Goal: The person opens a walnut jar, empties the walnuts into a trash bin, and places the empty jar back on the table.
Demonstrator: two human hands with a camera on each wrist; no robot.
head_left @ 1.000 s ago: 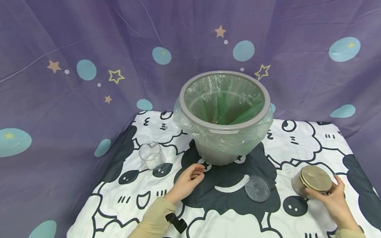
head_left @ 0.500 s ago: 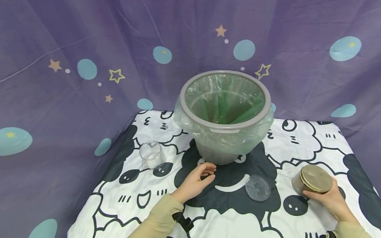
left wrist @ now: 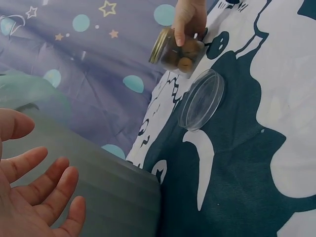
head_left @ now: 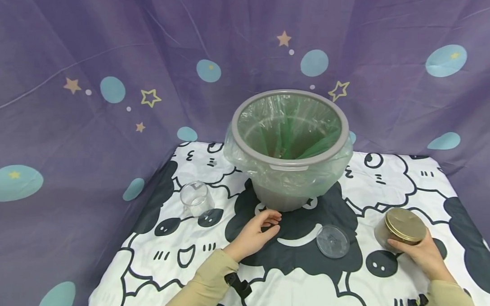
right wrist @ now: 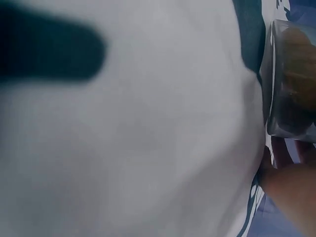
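Note:
My right hand (head_left: pixel 421 253) grips a clear jar (head_left: pixel 383 233) by its side, with the thumb across the near face. The jar has a gold lid (head_left: pixel 406 224); brown round pieces (left wrist: pixel 185 64) show through its wall in the left wrist view. My left hand (head_left: pixel 256 234) holds nothing, its fingers loosely bent, just in front of the foot of a grey bin (head_left: pixel 281 199). Between the hands a clear round lid (head_left: pixel 333 241) lies flat on the patterned cloth. In the right wrist view the jar (right wrist: pixel 296 79) shows only in part, at the right edge.
The bin stands at the back middle, lined with a thin green plastic bag (head_left: pixel 292 181) folded over its rim. An open clear container (head_left: pixel 196 199) stands on the cloth (head_left: pixel 297 292) at the left. Behind the table hangs a purple curtain (head_left: pixel 249 31).
My left hand has shifted right along the front of the bin. The fingers of my right hand have closed further round the jar, which has shifted slightly.

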